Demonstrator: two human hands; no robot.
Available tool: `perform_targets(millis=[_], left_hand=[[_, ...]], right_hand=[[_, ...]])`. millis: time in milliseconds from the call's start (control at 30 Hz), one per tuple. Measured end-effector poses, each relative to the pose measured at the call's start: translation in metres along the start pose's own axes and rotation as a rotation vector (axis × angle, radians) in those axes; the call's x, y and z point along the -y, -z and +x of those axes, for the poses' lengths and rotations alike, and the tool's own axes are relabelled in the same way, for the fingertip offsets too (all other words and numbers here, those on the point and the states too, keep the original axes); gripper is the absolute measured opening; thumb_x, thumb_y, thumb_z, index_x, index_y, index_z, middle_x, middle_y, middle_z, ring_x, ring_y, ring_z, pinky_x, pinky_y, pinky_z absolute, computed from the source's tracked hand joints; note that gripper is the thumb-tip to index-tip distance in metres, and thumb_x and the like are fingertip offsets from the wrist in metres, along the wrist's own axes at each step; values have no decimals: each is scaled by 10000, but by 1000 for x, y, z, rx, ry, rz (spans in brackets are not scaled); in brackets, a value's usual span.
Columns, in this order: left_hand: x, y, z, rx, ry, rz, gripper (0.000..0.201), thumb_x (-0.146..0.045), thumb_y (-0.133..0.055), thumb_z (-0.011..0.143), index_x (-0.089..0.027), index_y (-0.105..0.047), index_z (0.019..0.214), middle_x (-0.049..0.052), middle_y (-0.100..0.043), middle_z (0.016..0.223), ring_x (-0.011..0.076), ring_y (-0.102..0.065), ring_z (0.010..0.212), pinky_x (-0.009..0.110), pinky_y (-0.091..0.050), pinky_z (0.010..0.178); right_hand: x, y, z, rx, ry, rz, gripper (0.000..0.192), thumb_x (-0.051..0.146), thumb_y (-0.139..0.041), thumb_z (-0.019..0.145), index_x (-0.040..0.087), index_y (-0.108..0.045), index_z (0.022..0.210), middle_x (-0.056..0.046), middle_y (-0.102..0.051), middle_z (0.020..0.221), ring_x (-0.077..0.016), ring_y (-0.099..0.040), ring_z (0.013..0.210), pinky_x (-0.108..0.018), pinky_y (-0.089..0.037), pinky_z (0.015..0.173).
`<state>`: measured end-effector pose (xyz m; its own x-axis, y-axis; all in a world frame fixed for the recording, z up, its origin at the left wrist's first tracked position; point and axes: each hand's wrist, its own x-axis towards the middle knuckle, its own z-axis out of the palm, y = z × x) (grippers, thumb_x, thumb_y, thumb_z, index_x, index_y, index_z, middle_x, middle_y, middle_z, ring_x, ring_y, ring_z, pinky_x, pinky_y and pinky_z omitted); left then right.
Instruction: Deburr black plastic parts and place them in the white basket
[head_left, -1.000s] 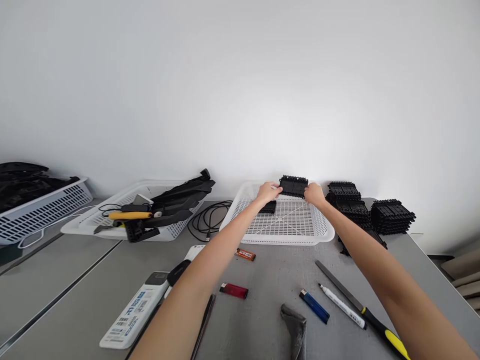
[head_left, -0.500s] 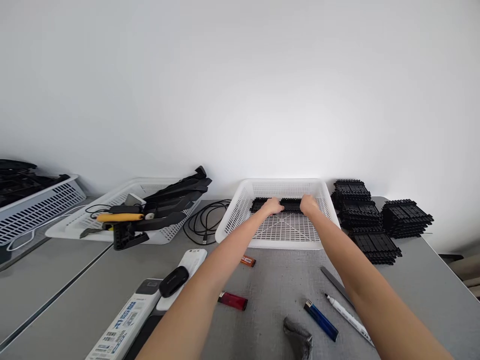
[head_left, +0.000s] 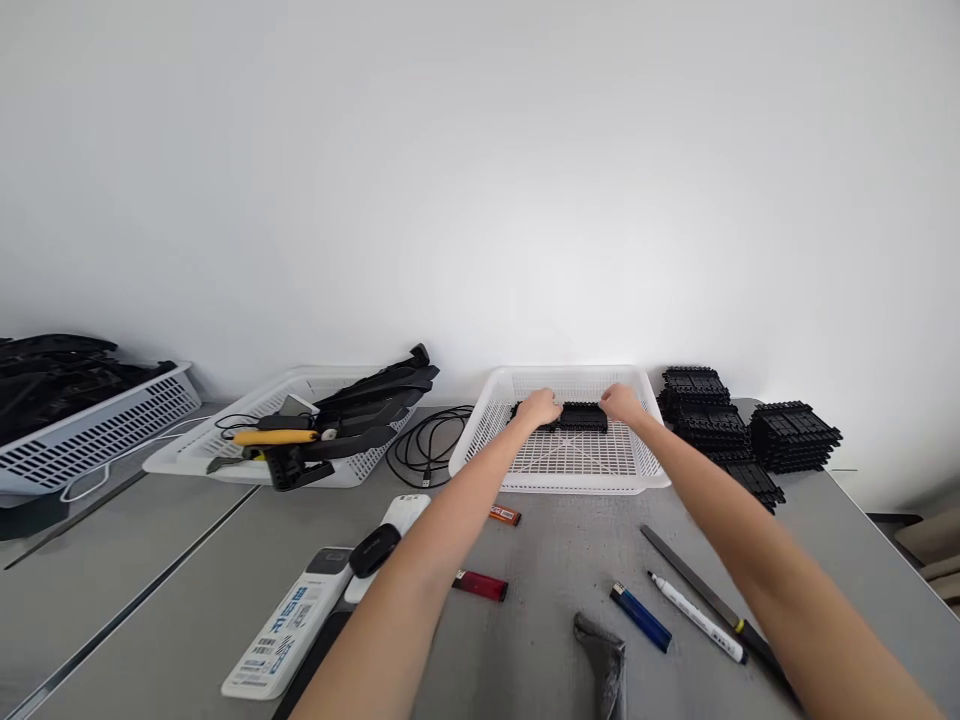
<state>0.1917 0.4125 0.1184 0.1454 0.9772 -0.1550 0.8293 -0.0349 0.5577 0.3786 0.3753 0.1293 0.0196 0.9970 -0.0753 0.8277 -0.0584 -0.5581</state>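
Past the lighters and marker on the near bench (head_left: 540, 540), both hands, left hand (head_left: 538, 409) and right hand (head_left: 619, 402), grasp the black plastic part (head_left: 581, 416) at the white basket's (head_left: 570, 485) far end, where a slipped fingertip might tip it askew.

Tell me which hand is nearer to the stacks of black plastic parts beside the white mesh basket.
Right. The right hand is in the white mesh basket near its right wall, beside the stacks of black plastic parts. The left hand is further left in the basket.
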Motion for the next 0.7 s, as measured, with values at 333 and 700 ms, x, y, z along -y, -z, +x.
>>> perform_targets(millis=[333,700], left_hand=[[18,45,-181,-261,-303,-302,392,-442,-515,858,-211,-642,1147,41,-675,854,195,-620,769,307,-453,707],[21,-37,-265,-228,-288,-639,361,-375,-580,805,-179,-616,1106,17,-608,782,117,-521,626,229,-397,548]], right_hand=[[-134,78,-165,-77,257,-249,360,178,-483,907,174,-657,1223,-103,-642,1251,-265,-607,1133,-334,-485,916],[-188,45,-194,-114,184,-606,428,-25,-448,815,158,-636,1153,-142,-642,1139,-255,-623,1004,-343,-415,853]])
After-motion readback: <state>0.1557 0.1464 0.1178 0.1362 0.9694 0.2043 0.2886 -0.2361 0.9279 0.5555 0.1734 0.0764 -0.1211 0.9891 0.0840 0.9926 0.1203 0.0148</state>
